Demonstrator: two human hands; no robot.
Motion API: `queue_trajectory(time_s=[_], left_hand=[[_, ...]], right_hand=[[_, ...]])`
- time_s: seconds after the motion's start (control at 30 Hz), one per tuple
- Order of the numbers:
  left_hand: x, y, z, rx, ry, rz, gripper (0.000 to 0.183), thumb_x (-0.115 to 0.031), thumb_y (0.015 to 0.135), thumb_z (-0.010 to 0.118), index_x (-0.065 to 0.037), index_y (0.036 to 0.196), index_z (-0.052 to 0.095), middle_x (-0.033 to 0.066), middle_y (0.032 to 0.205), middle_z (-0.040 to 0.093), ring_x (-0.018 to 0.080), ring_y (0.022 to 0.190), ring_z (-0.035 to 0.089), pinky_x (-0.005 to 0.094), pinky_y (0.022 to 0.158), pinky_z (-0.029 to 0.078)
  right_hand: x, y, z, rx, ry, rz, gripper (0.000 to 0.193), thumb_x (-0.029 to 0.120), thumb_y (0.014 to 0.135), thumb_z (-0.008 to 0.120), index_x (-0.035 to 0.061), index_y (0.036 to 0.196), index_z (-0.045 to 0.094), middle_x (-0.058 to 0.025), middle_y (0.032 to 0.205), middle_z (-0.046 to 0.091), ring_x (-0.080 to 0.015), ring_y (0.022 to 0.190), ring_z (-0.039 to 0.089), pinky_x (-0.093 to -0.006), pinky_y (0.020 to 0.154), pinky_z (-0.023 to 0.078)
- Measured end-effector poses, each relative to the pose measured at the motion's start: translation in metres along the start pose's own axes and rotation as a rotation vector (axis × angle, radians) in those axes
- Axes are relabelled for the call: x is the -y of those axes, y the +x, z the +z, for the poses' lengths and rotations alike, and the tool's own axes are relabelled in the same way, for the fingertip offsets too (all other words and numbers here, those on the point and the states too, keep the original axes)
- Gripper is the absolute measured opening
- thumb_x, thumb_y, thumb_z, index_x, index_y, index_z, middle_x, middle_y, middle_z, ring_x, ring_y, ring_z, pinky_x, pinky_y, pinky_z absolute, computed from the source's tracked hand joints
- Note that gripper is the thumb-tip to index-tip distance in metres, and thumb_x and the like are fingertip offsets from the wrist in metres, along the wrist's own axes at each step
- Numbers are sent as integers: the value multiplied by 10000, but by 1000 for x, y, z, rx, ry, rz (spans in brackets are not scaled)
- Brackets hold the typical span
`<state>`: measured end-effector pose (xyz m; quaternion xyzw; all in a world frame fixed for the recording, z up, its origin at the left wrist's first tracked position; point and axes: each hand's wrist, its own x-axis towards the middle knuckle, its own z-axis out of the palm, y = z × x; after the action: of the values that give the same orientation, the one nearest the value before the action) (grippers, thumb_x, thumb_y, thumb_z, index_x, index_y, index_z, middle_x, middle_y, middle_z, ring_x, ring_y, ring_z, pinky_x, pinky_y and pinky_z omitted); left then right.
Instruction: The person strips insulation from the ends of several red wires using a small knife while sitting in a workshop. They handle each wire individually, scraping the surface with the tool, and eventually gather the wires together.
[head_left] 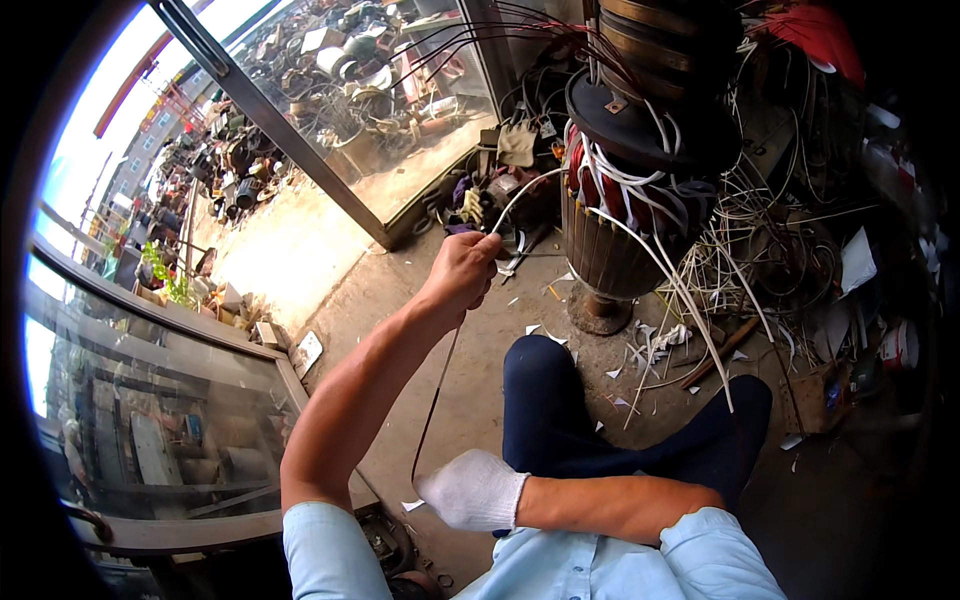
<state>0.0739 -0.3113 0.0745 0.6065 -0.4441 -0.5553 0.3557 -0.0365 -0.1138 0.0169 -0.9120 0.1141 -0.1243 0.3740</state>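
Observation:
A rotor-like armature stands upright on the floor in front of me, with white-sleeved leads coming out around its wound middle. My left hand, bare, is closed round one lead in white sleeving that curves from the armature's left side. Below that fist the lead runs down as a thin dark wire. It reaches my right hand, in a pale knitted glove and drawn in close to my body. The glove looks closed on the wire; its fingertips are partly hidden.
More loose white-sleeved leads hang off the armature's right side, near tangled wire on the floor. White scraps lie around its base. A glass door panel stands at left; scrap heaps lie outside.

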Motion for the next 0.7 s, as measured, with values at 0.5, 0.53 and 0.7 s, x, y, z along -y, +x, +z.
queue_trajectory(time_s=[0.5,0.53,0.7], left_hand=[[-11,140,-11,-192,499,423,341,-279,989,648,51,938,719,296,921,710,436,901,706,502,806,529],[-17,143,-8,-211,489,398,342,-284,986,652,48,938,720,295,926,711,429,902,709,499,809,532],[-45,148,-20,-93,519,427,310,-256,987,661,44,977,738,104,709,654,156,648,609,381,623,497]], right_hand=[[-25,24,-26,78,69,187,174,163,893,561,17,949,637,-214,729,684,-425,712,707,-530,626,554],[-30,25,-30,66,59,205,171,164,893,563,18,946,633,-213,728,683,-424,708,707,-528,622,555],[-51,23,-22,1,-24,193,125,159,937,554,40,932,591,-163,698,651,-392,679,686,-503,578,524]])
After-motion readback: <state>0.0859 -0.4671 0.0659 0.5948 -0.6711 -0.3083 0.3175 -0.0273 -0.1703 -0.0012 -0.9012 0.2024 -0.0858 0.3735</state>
